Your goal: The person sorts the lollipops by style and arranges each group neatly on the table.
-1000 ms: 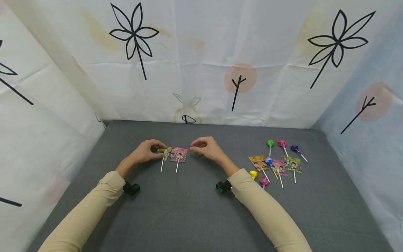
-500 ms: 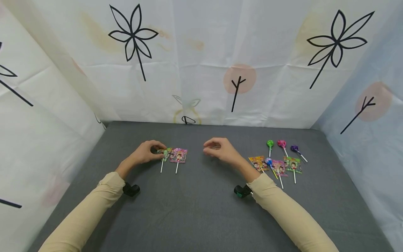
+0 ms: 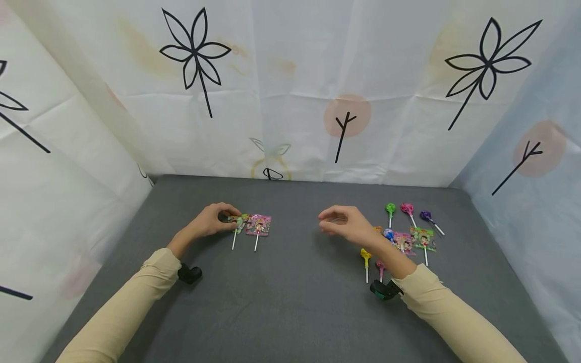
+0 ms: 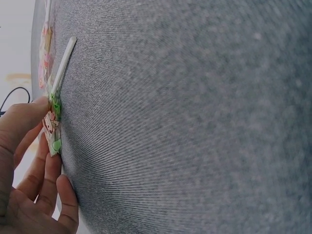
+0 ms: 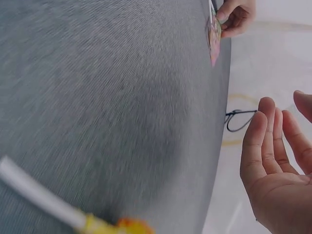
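My left hand (image 3: 211, 220) pinches a flat lollipop in a green wrapper (image 4: 55, 105) between thumb and fingers, close at the dark tabletop; its white stick points toward me. Right beside it lies a flat lollipop in a pink wrapper (image 3: 258, 225). My right hand (image 3: 347, 223) is over the table to the right, fingers loosely bent with nothing between them. Nearest to it are a yellow ball lollipop (image 3: 365, 254) and a blue one (image 3: 388, 234). An orange-wrapped lollipop (image 3: 378, 229) is mostly hidden behind the right hand and wrist.
Around the right forearm lie more lollipops: green (image 3: 390, 207), pink (image 3: 407, 207) and purple (image 3: 425, 215) balls at the back, a flat green-wrapped one (image 3: 424, 237), a flat pink-wrapped one (image 3: 403, 242) and another pink ball (image 3: 380, 264). White printed cloth (image 3: 299, 75) borders the grey table (image 3: 272, 302).
My right hand has moved right, from beside the pink-wrapped lollipop to near the group on the right. The left hand stays on the green-wrapped lollipop.
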Demonstrator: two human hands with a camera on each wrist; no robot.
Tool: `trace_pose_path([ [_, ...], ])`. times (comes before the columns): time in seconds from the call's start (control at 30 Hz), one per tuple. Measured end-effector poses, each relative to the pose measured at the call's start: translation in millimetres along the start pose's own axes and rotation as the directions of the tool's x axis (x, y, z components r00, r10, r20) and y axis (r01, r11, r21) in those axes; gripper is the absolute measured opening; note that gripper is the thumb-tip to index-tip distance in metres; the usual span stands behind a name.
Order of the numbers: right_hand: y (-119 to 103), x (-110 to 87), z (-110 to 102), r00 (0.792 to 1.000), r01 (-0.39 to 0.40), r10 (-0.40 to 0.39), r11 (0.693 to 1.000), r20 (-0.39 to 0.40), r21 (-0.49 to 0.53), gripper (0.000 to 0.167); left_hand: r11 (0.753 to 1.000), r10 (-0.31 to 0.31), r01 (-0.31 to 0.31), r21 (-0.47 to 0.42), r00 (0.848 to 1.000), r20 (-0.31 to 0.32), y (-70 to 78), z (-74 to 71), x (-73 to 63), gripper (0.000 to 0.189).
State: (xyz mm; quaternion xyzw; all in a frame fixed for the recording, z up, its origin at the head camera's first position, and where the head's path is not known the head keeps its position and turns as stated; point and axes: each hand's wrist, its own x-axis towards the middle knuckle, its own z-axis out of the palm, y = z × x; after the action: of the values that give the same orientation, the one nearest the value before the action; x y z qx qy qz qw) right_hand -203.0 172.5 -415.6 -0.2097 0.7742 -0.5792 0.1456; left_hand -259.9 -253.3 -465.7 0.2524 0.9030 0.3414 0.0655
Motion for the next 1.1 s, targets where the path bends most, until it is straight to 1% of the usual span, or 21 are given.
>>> trace_pose_path([
  [0.07, 0, -6.0, -6, 1.000, -0.013, 0.013, 1.000, -0.004, -0.002, 0.025, 1.000, 0.003, -0.003, 0.000, 1.000, 0.001, -1.1, 0.3, 0.4, 0.029],
  [0.3, 8, -25.0, -27, 0.999, 0.008, -0.008, 1.000, -0.034, 0.009, 0.024, 1.000, -0.004, 0.004, 0.003, 1.000, 0.000, -5.5, 2.2, 0.8, 0.029],
  [0.57, 12, -56.3, -50, 0.993, -0.045, 0.039, 0.998, -0.115, -0.043, 0.026, 1.000, 0.017, -0.017, 0.003, 1.000, -0.002, -5.2, 4.7, 2.4, 0.029],
  [0.67, 12, -67.5, -59, 0.988, -0.042, 0.034, 0.998, -0.147, -0.049, 0.026, 1.000, 0.019, -0.019, 0.002, 1.000, -0.005, -6.1, 5.1, 2.8, 0.029],
  [0.8, 13, -82.7, -70, 0.981, -0.018, 0.002, 0.997, -0.193, -0.077, 0.025, 1.000, 0.009, -0.009, -0.003, 1.000, -0.007, -8.1, 5.8, 3.0, 0.029],
  [0.93, 17, -97.5, -81, 0.971, -0.042, 0.006, 0.988, -0.240, -0.147, 0.026, 1.000, 0.002, -0.002, -0.010, 1.000, -0.006, -8.3, 4.8, 2.9, 0.028],
  [1.1, 27, -114.3, -96, 0.959, -0.084, 0.030, 0.980, -0.281, -0.183, 0.029, 1.000, -0.008, 0.008, -0.015, 1.000, -0.003, -8.1, 3.1, 2.9, 0.029],
])
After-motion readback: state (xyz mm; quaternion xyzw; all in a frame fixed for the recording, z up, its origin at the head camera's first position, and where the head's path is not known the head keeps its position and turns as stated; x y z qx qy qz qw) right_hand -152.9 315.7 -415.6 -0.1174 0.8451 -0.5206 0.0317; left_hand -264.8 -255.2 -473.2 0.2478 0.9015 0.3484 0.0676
